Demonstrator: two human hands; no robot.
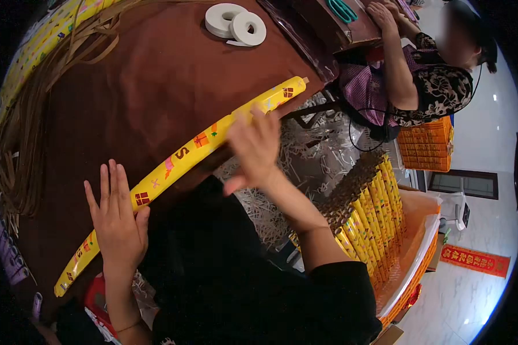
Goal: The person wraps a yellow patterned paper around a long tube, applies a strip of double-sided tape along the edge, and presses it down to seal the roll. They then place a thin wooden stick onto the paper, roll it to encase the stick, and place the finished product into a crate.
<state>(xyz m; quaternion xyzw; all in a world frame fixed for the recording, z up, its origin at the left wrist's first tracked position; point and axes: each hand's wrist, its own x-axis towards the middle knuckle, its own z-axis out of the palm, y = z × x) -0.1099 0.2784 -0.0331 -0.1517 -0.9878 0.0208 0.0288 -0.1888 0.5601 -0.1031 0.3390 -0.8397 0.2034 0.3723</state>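
Note:
A long yellow roll printed with small coloured pictures lies slantwise across the brown table, wrapped like a tube. At its upper right end a short brown tip pokes out. My left hand rests flat over the lower left part of the roll, fingers stretched out and thumb alongside it. Towards the far end, my right hand is over the roll's near edge, its thumb held apart. Motion smears its fingers, which overlap the roll in this view.
Two white tape rolls sit on the brown table. Brown strips and yellow printed sheets line the left. A lined orange basket holds several yellow tubes. Another person works beside a box with teal scissors.

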